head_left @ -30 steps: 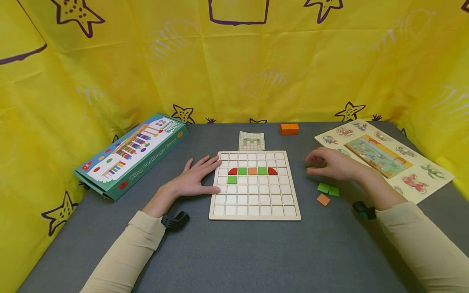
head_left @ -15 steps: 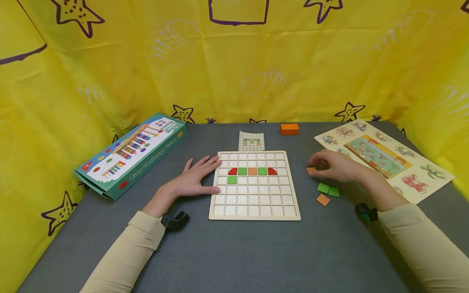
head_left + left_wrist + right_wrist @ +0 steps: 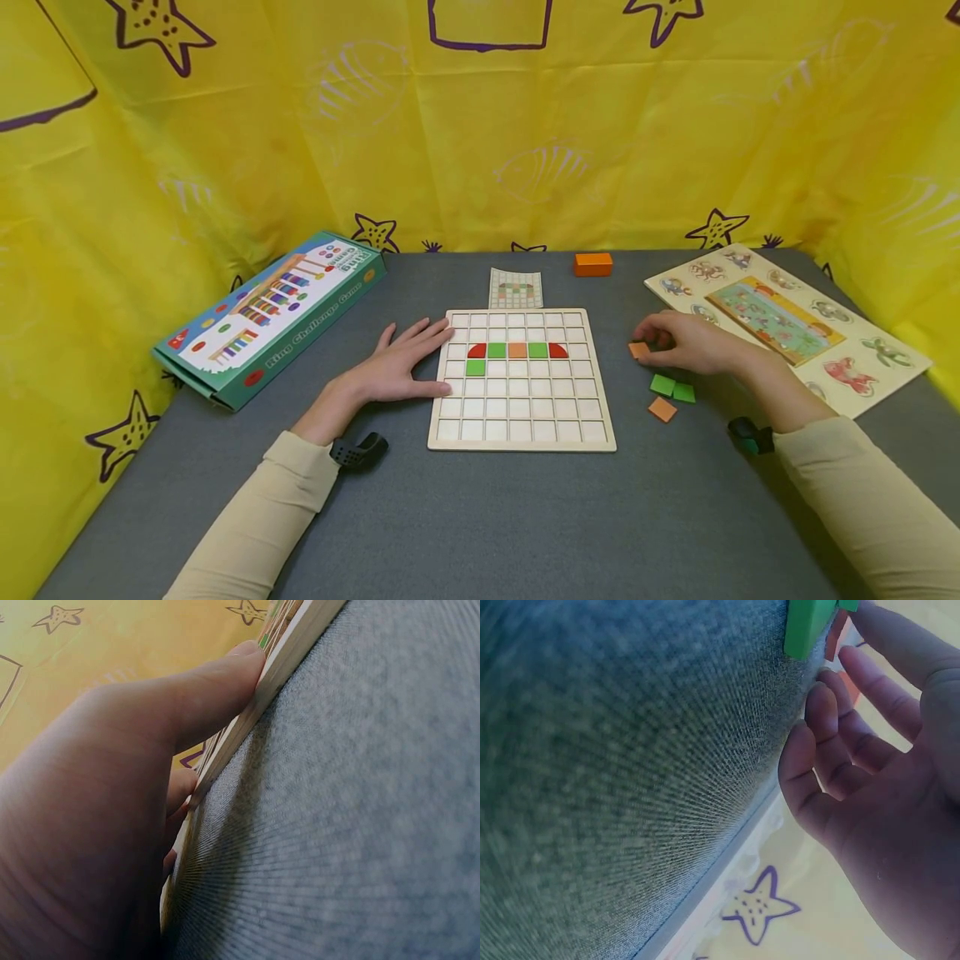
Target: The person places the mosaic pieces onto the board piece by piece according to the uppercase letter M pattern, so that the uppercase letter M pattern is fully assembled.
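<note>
here, right fingers (image 3: 799, 754) curled, pinching orange tile (image 3: 637, 350)

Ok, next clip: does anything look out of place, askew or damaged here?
Nothing looks damaged or spilled. The loose green tiles and the orange tile nearest them lie at angles right of the grid board, which looks ordinary for unplaced pieces. The board's seated tiles look neatly aligned.

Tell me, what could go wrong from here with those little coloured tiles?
The right hand is at a small orange tile, which might slip away. That hand could also brush the loose green tiles lying close by. The left hand touches the edge of the board, so a careless push could shift it.
</note>
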The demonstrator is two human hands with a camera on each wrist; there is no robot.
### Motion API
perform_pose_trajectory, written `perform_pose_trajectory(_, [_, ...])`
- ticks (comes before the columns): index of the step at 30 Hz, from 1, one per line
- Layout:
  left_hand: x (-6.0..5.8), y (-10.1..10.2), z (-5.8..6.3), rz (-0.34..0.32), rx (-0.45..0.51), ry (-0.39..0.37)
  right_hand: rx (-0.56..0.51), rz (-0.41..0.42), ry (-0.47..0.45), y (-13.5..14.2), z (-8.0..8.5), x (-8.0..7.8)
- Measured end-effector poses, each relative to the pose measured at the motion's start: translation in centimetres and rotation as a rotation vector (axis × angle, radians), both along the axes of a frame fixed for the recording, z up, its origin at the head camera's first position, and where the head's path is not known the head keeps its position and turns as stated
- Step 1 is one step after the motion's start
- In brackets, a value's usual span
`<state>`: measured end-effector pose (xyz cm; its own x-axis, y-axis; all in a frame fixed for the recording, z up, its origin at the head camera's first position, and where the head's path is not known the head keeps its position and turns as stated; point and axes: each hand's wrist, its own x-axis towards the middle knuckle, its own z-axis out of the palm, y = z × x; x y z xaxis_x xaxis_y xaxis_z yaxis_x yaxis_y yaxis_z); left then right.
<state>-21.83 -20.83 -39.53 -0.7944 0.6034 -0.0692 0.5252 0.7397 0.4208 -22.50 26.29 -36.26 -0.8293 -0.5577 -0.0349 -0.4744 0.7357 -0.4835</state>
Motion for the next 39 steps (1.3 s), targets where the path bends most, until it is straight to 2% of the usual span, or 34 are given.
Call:
perform_pose_trajectory(24, [-0.14,-0.05,-0.3,-0.009,0.0,-0.003,0.051,0.002,0.069,-0.33,-0.31,0.12])
perform_pose_trajectory(39, [-0.13,-0.14,-0.27,-0.011,0.002,0.005,0.025,0.014,0.085,-0.44,-0.18,0.3])
